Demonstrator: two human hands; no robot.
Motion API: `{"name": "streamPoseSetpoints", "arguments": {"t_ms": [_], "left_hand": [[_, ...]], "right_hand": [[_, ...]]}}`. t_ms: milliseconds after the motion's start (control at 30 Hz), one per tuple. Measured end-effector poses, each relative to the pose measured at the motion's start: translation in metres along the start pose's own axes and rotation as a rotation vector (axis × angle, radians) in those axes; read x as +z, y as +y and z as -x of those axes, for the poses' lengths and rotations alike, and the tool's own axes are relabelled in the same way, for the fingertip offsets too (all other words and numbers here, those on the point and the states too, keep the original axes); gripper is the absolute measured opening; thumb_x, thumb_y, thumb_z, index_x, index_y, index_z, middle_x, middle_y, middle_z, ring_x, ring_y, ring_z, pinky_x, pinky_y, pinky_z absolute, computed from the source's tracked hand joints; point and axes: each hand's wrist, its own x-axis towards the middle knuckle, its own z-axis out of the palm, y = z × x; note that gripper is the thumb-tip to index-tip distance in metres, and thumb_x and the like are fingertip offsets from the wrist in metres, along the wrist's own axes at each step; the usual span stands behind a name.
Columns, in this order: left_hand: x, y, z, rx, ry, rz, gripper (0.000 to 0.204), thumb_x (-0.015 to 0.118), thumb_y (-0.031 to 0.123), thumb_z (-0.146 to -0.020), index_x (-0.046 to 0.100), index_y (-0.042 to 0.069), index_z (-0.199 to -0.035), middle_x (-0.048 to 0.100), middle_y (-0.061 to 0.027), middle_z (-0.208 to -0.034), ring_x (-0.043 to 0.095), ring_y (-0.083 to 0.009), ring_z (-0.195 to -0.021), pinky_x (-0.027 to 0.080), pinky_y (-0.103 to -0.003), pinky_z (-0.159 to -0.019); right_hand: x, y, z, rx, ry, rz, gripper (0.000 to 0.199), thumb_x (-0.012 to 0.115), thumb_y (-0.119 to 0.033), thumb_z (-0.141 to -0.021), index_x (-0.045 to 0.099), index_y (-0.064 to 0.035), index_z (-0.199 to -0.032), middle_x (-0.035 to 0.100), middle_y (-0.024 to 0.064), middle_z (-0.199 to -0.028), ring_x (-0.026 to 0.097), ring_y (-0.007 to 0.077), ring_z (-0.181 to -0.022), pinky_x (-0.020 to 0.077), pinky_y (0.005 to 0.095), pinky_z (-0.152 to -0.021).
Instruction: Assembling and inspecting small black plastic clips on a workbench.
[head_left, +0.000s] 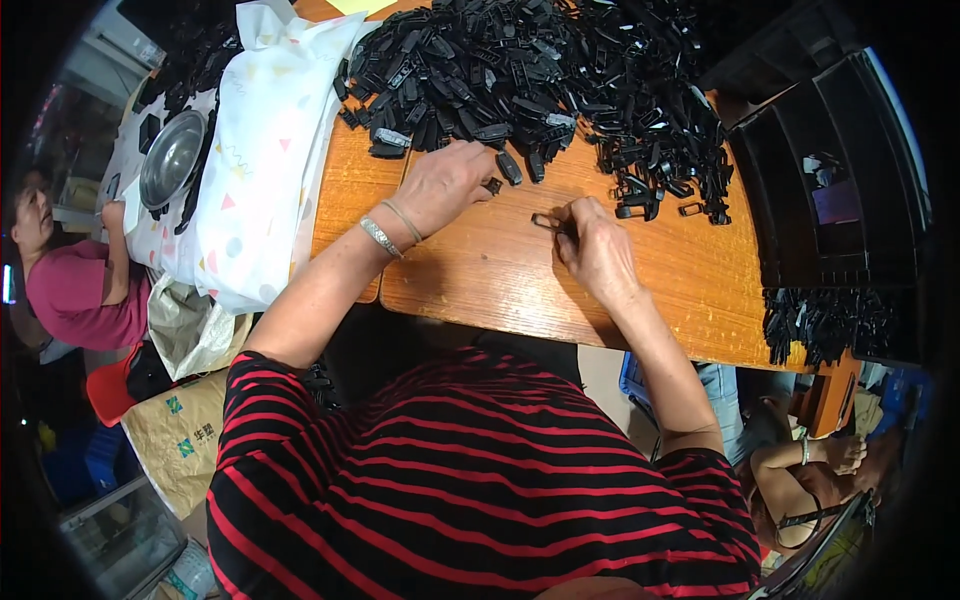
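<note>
My left hand [445, 185], with bracelets at its wrist, is over the wooden table [480, 275]. Its fingers are closed on a small black plastic part [493, 186], mostly hidden by the fingertips. To the right, my right hand [602, 250] pinches a small black plastic frame [546, 220] with an opening in it. The hands are apart, and so are the two pieces. Just beyond my left fingertips lies a black oblong casing [510, 168], with another casing [536, 167] beside it. A large heap of black plastic parts [480, 70] covers the table's far side.
A white patterned bag [265, 150] lies along the table's left, with a metal bowl [172, 160] past it. Black bins [820, 170] stand at the right, above more black parts [825, 322]. One person [90, 280] sits at far left, another [800, 480] at lower right.
</note>
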Motion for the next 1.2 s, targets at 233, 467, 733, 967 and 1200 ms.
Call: {"name": "streamPoseSetpoints", "arguments": {"t_ms": [233, 467, 733, 967, 1200], "left_hand": [[0.014, 0.027, 0.020, -0.576, 0.135, 0.799, 0.028, 0.070, 0.001, -0.081, 0.059, 0.001, -0.107, 0.065, -0.0064, -0.090, 0.064, -0.0143, -0.082, 0.052, -0.026, -0.073], [0.014, 0.055, 0.030, -0.658, 0.312, 1.495, 0.029, 0.062, 0.000, -0.090, 0.056, -0.005, -0.118, 0.066, -0.0067, -0.102, 0.062, -0.0093, -0.089, 0.051, -0.022, -0.077], [0.009, 0.061, 0.037, -0.612, 0.360, 1.445, 0.028, 0.062, -0.001, -0.090, 0.057, -0.005, -0.117, 0.066, -0.0056, -0.102, 0.063, -0.0083, -0.087, 0.052, -0.021, -0.078], [0.015, 0.078, 0.043, -0.672, 0.435, 1.329, 0.029, 0.061, 0.001, -0.091, 0.059, -0.005, -0.120, 0.065, -0.0019, -0.093, 0.059, -0.0051, -0.082, 0.049, -0.019, -0.073], [0.023, 0.091, 0.047, -0.633, 0.480, 1.148, 0.017, 0.056, 0.007, -0.095, 0.064, -0.002, -0.108, 0.065, -0.0008, -0.089, 0.057, -0.0055, -0.079, 0.048, -0.020, -0.071]], "right_hand": [[0.006, -0.016, -0.008, -0.021, 0.093, -0.197, 0.024, 0.070, -0.003, -0.082, 0.062, 0.0024, -0.103, 0.061, 0.0130, -0.090, 0.063, 0.0229, -0.075, 0.0505, 0.0333, -0.067], [0.035, -0.039, -0.008, 0.089, 0.249, -0.758, 0.020, 0.062, -0.004, -0.093, 0.057, 0.0022, -0.111, 0.062, 0.0048, -0.085, 0.060, 0.0071, -0.072, 0.0517, 0.0199, -0.062], [0.037, -0.045, -0.011, -0.010, 0.255, -0.693, 0.017, 0.065, 0.000, -0.089, 0.059, 0.0015, -0.105, 0.060, 0.0029, -0.089, 0.061, 0.0071, -0.071, 0.0536, 0.0210, -0.057], [0.032, -0.063, -0.004, -0.069, 0.351, -0.375, 0.019, 0.074, -0.004, -0.080, 0.064, -0.0013, -0.096, 0.058, 0.0076, -0.081, 0.061, 0.0139, -0.063, 0.0478, 0.0270, -0.053], [0.044, -0.071, 0.008, 0.058, 0.397, -0.415, 0.037, 0.079, -0.008, -0.073, 0.061, -0.0024, -0.105, 0.058, 0.0112, -0.095, 0.063, 0.0223, -0.071, 0.0503, 0.0324, -0.060]]}}
